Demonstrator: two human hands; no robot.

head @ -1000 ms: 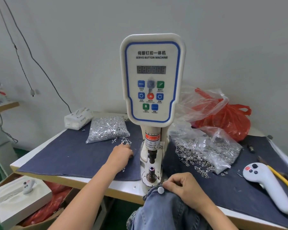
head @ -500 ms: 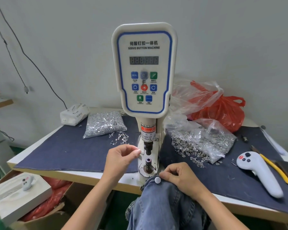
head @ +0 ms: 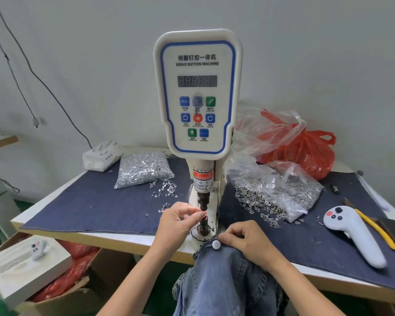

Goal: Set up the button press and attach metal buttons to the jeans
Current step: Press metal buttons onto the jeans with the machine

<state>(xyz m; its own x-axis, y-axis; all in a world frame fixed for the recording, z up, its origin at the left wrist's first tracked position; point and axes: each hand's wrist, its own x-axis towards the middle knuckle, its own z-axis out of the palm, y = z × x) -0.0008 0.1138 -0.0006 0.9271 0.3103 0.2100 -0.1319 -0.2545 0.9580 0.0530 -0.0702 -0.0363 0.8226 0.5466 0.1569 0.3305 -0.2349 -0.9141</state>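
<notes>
Curling left hand fingertips at press die

The left hand held its pinched fingertips at the lower die of the white servo button machine, just under the punch; what they held was too small to tell. The right hand gripped the jeans at the table edge, beside a white button on the denim. A bag of silver tacks lay left of the machine, a bag of metal buttons right, and a white handheld controller further right.
</notes>
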